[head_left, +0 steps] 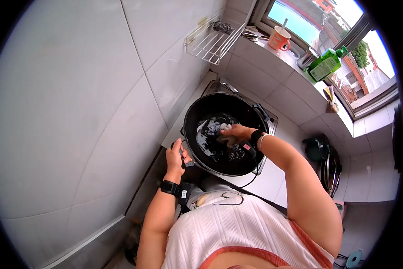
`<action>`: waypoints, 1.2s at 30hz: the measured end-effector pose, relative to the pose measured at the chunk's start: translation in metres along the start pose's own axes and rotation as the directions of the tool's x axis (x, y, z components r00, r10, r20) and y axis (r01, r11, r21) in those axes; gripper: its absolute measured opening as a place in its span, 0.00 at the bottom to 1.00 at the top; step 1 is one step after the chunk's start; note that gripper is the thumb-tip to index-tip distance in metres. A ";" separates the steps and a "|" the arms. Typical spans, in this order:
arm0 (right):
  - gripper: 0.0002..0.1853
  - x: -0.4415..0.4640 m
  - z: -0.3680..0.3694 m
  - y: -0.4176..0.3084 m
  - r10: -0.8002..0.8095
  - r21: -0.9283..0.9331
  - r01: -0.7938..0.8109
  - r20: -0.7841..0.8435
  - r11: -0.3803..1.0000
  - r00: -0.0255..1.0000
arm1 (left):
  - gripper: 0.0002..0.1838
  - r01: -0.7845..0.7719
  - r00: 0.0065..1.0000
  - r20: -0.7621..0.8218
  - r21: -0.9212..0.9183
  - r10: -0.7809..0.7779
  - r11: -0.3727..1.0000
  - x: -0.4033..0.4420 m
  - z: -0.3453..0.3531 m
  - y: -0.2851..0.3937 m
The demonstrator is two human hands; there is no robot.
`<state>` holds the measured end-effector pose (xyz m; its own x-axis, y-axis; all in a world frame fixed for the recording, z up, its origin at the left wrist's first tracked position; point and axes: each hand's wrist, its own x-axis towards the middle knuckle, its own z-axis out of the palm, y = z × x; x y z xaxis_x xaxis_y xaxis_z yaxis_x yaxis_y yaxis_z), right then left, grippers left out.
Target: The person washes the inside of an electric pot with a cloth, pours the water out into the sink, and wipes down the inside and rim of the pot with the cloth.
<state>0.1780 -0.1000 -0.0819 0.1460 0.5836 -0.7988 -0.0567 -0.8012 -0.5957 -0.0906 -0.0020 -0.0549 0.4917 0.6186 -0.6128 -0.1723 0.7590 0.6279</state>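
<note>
A large, deep black wok [250, 163] stands over the sink in the corner, with water and suds [208, 139] in its bottom. My left hand [176, 157] is closed round the wok's dark handle [182, 162] at its near left side. Inside the wok, my right hand [237, 132] pinches a crumpled whitish rag [226, 127] just above the water. Its fingertips are partly hidden by the rag. Behind the wok, the faucet [228, 86] shows at the sink's corner.
A wire rack [210, 47] holding a steel-wool scrubber [222, 28] hangs on the left wall. On the window sill are an orange-and-white mug [279, 38], a metal can [308, 58] and a green pump bottle [325, 65]. Dark pots [317, 148] and lids stand at the right.
</note>
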 end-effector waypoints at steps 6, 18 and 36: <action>0.33 0.006 -0.011 0.020 0.056 -0.140 -0.091 -0.235 0.986 0.970 | 0.18 -0.023 1.000 0.017 0.011 0.023 1.000 0.000 0.001 0.000; 0.22 0.017 0.002 0.031 0.071 -0.885 -0.105 -0.081 0.454 0.994 | 0.18 -0.048 0.999 0.016 0.009 0.048 0.999 0.003 0.003 0.000; 0.27 -0.060 -0.009 0.023 -0.318 0.631 0.330 -0.137 0.702 0.938 | 0.17 -0.004 0.999 0.045 0.010 0.003 1.000 -0.001 0.009 0.004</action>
<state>0.1765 -0.1542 -0.0469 0.2903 0.7842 -0.5484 -0.6150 -0.2862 -0.7348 -0.0836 -0.0013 -0.0476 0.5290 0.6113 -0.5886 -0.1659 0.7547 0.6347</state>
